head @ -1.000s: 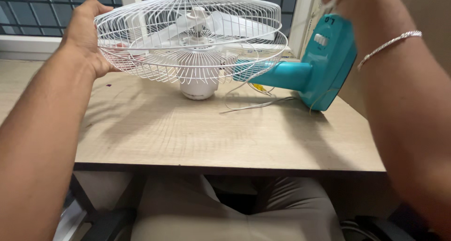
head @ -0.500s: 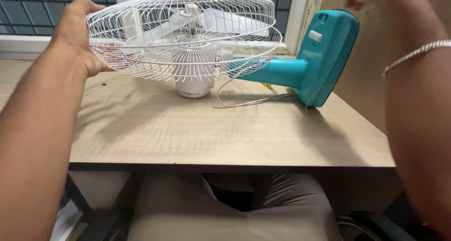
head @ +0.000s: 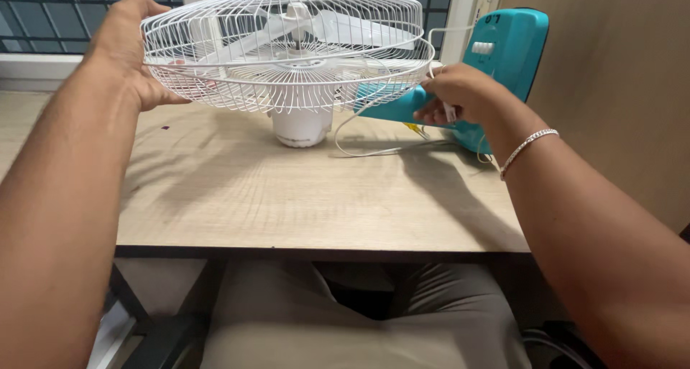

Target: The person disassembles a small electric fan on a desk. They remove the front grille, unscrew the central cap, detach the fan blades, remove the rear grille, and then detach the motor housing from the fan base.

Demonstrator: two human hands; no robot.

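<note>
A white-and-teal fan lies tipped over on the wooden table (head: 287, 196), its white wire cage (head: 287, 49) facing up and the white motor housing (head: 302, 127) resting on the tabletop beneath it; the teal neck (head: 392, 107) runs off to the right to the teal base (head: 507, 53), which stands on edge against the brown wall panel (head: 618, 89). The left hand (head: 129, 49) clasps the far left rim of the cage, fingers curled over the wire, apparently to keep the fan steady while it balances on the housing. The right hand (head: 460, 94) is closed around the neck just beside the base, and seems also to pinch the thin white cord (head: 374, 150) that loops across the table and up past the fingers; whether the cord is truly gripped or only passes under the hand is hard to tell. A silver bracelet (head: 528, 148) sits on the right wrist; barred windows (head: 43, 13) lie behind the table.
</note>
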